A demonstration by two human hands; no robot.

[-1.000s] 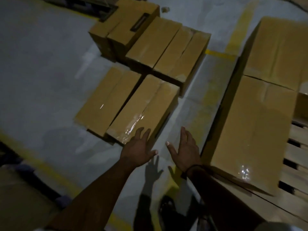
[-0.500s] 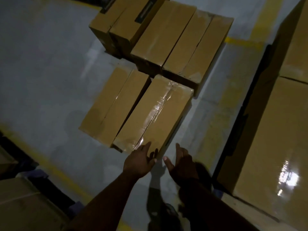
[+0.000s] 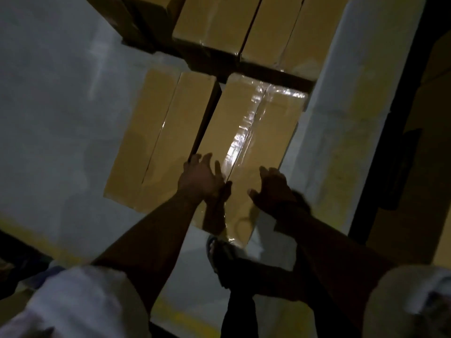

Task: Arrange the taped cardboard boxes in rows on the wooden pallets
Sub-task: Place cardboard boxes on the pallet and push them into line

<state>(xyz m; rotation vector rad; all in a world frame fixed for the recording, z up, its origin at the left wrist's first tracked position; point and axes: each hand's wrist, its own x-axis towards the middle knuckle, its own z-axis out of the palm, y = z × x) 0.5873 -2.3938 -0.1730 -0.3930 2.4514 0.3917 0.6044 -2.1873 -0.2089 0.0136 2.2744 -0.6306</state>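
Head view: the box (image 3: 251, 132) lies flat on the floor (image 3: 61, 106), its long axis running away from the person with the far end leaning slightly right. The left hand (image 3: 201, 178) and right hand (image 3: 273, 189) are over its near end. Their fingers (image 3: 207, 158) are spread and loosely bent, and contact cannot be told. A second box (image 3: 158, 132) lies just left of it.

Both arms reach out in front, bare below the white sleeves (image 3: 80, 301). The left hand (image 3: 200, 179) and the right hand (image 3: 274, 191) are side by side, a little apart, backs up, fingers spread and a bit bent.
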